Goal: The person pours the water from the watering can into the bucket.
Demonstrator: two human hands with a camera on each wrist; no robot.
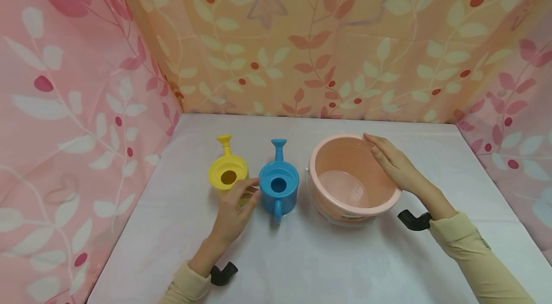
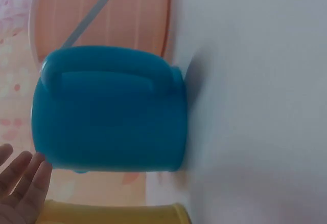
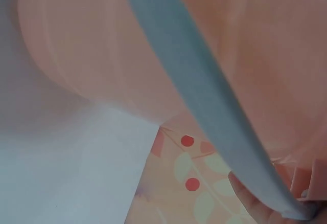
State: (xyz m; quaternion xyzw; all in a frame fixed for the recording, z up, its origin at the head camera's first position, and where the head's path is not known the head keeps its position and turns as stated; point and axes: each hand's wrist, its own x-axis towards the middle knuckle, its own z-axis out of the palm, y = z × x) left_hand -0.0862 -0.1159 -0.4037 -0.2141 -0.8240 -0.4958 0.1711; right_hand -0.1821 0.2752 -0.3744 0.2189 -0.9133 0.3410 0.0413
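Note:
A pink bucket (image 1: pixel 345 189) stands upright at the right of the table, its pale handle (image 3: pixel 194 86) hanging down along the side. My right hand (image 1: pixel 394 163) lies with extended fingers against the bucket's right rim. Left of the bucket stands a blue watering can (image 1: pixel 279 170), its spout toward the back and its handle toward me. My left hand (image 1: pixel 236 208) is between this can and a yellow watering can (image 1: pixel 217 177), fingertips at the blue can's left rim. In the left wrist view its fingers look loosely extended, with nothing gripped.
The white tabletop (image 1: pixel 302 265) runs back to an orange leaf-patterned curtain (image 1: pixel 302 55). Pink patterned cloth (image 1: pixel 77 127) borders the left, with similar cloth on the right. A black wrist piece (image 1: pixel 224 274) shows at the left wrist, another at the right.

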